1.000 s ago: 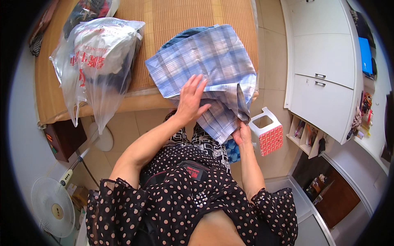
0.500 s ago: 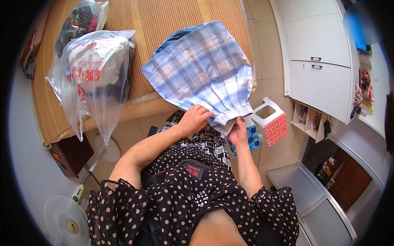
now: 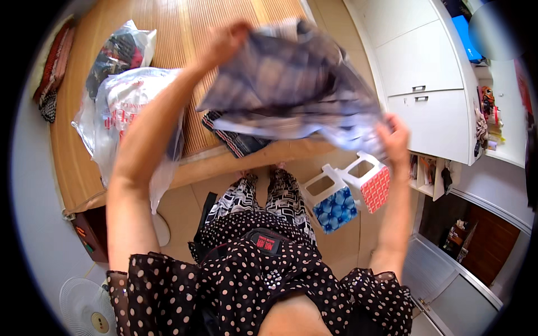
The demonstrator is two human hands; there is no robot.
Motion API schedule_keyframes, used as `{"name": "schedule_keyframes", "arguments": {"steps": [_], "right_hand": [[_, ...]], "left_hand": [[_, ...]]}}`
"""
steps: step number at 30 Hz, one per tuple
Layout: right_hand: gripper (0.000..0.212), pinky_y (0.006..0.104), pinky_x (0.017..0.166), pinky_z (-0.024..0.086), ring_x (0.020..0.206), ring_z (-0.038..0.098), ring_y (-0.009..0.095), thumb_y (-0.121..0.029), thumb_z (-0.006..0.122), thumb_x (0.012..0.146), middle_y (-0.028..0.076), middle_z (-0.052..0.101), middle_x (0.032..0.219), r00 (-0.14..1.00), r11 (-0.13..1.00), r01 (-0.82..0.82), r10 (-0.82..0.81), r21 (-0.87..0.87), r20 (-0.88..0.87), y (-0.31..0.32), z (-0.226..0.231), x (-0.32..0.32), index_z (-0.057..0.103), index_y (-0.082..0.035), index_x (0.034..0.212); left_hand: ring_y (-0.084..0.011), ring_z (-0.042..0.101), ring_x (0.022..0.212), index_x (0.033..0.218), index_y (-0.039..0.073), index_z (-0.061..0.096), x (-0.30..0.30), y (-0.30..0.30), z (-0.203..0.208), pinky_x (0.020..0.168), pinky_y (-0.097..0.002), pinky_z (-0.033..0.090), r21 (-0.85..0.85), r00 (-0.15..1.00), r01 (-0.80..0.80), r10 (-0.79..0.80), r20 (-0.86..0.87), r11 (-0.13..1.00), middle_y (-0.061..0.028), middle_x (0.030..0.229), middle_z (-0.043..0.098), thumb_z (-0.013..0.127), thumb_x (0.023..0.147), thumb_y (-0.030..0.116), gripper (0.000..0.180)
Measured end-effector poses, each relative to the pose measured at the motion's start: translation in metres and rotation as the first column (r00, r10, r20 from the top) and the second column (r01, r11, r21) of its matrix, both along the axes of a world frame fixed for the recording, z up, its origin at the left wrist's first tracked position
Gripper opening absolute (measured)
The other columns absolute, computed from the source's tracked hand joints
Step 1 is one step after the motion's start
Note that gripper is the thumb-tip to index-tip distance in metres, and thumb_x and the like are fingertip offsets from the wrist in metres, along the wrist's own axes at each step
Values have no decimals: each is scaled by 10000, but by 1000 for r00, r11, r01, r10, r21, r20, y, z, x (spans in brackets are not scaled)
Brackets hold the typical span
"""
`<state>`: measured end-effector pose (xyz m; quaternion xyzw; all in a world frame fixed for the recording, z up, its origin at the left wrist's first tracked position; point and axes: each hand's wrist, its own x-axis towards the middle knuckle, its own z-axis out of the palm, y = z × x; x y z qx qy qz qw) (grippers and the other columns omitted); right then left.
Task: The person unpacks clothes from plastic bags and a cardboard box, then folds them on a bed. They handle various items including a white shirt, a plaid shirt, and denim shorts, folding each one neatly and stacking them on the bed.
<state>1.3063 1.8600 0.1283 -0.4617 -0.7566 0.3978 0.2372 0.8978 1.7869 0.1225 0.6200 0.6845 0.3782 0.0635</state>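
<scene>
A plaid skirt in blue, grey and white is spread in the air between my hands, blurred by motion. My left hand is raised at its far left edge, fingers closed on the cloth. At the skirt's right end my right hand grips the pale gathered part. Beneath the skirt, a dark striped folded cloth lies at the edge of the bed mat, partly covered.
Clear plastic bags stuffed with clothes sit on the mat's left side, partly behind my left forearm. Two white stools, one with a blue seat and one with a red seat, stand at the right. A white cabinet stands beyond.
My hands have lifted the skirt off the mat and drawn apart, the left going far and up, the right moving rightward. The striped cloth under it has come into view.
</scene>
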Motion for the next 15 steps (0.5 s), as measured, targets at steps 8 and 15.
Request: {"name": "schedule_keyframes", "arguments": {"steps": [8,15], "right_hand": [[152,259,665,453,738,573,140,-19,506,797,82,615,809,997,690,-41,-17,723,72,38,204,-34,576,-26,932],[236,349,637,460,714,556,261,37,538,674,91,582,766,955,753,-297,229,587,190,-42,39,-22,599,-94,860]], "left_hand": [[-125,572,745,1054,24,560,-78,23,173,725,-242,474,465,961,35,-157,227,885,-43,886,598,474,878,147,231],[-217,562,902,844,59,607,-33,-115,-2,770,-300,452,108,998,-50,44,54,993,-120,1020,566,517,757,-56,170]]}}
